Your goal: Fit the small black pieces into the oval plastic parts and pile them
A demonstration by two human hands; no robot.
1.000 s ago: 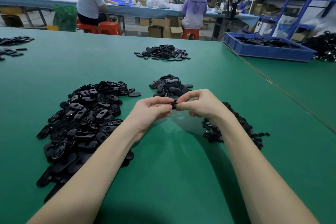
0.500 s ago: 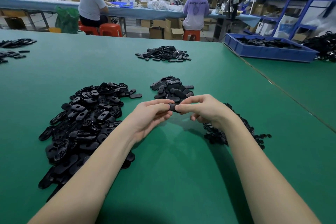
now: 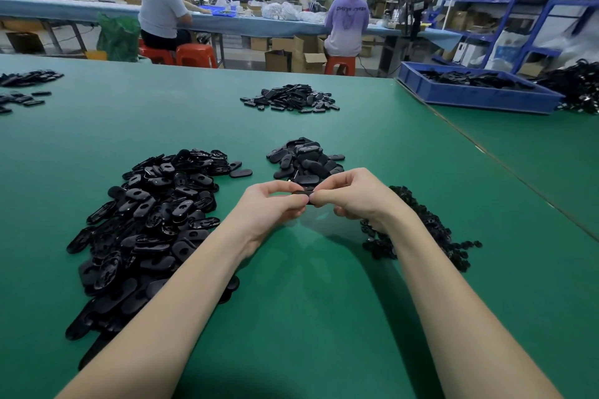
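My left hand (image 3: 270, 209) and my right hand (image 3: 358, 194) meet above the green table (image 3: 308, 317), both pinching one black oval plastic part (image 3: 304, 193) between thumbs and fingertips; most of it is hidden by my fingers. A large heap of loose oval parts (image 3: 146, 223) lies to the left. A smaller pile of oval parts (image 3: 304, 159) sits just beyond my hands. A heap of small black pieces (image 3: 431, 230) lies to the right, partly hidden behind my right forearm.
Another pile of oval parts (image 3: 290, 99) lies farther back, and scattered ones (image 3: 22, 87) at the far left. A blue bin (image 3: 479, 95) with black parts stands on the neighbouring table at the right. People sit at a bench beyond.
Both hands stay together on the oval part, pressing at it; they sank slightly toward the table and shifted their fingers. The piles have not moved.
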